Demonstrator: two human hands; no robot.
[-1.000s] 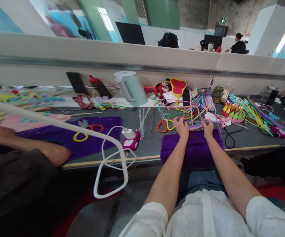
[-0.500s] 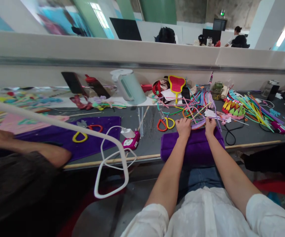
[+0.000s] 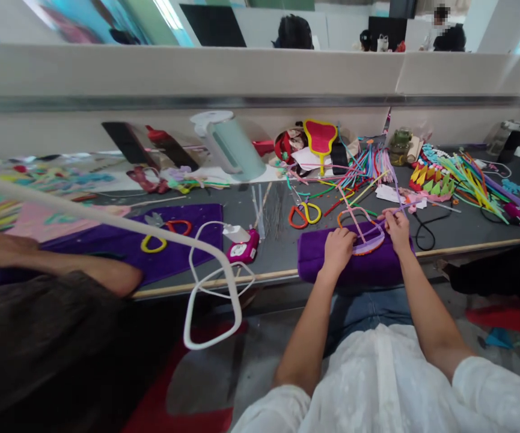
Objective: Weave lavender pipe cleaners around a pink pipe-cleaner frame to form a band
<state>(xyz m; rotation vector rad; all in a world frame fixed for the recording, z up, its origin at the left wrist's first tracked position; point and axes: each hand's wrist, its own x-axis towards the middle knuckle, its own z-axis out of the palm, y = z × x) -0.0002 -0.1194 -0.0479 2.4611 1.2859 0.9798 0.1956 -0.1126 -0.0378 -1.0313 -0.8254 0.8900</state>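
Where the counter (image 3: 280, 252) meets its near edge, a looped pipe-cleaner frame (image 3: 368, 246) in lilac, pink and orange sits between the person's hands, over a purple cushion (image 3: 309, 260); whether it rests on the cushion cannot be told. The left hand (image 3: 339, 245) has its fingers curled closed on the left end of the lilac band, while the right hand (image 3: 395, 227) pinches a lilac strand at the frame's right side. Scissors (image 3: 305, 212) lie to the left on the counter, and loose pipe cleaners (image 3: 376, 166) are heaped on the far side.

The frame should be very light, fuzzy rather than slippery, and soft enough to bend under slight pressure, though its wire cores would probably hold a shape. The thicker lilac band looks the safest hold; the thin pink stems would likely buckle if squeezed.
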